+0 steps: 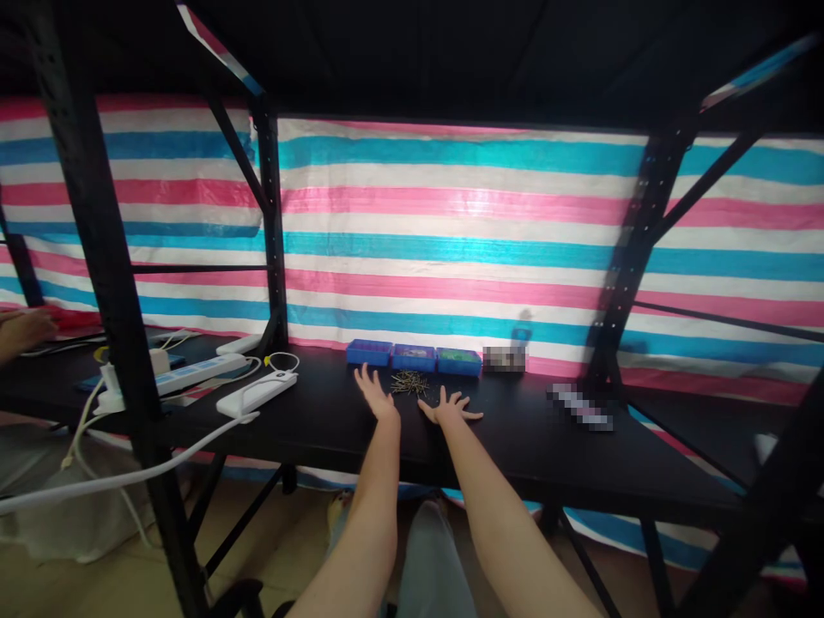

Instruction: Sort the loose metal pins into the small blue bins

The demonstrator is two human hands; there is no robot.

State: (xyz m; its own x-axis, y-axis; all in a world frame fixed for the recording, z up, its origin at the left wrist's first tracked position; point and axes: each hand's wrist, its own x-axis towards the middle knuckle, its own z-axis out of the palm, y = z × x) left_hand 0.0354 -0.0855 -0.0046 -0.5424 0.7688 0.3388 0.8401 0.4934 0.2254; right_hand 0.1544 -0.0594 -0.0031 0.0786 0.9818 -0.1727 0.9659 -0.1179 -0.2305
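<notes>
My left hand (374,395) is open with its fingers spread, just left of a loose pile of thin brass-coloured pieces (409,383) on the black shelf top. Near the pile's lower right edge, my right hand (449,407) has its fingers spread and holds nothing. Behind the pile stand three blue bins in a row: the left bin (369,353) looks bare inside, the middle bin (414,357) has pale contents, and the right bin (458,361) has green contents. The pieces are too small to identify exactly.
White power strips (257,393) with cables lie at the left, beside a black upright post (106,223). A blurred box (505,359) and a blurred flat item (580,407) are on the right. Another person's hand (29,330) shows at far left.
</notes>
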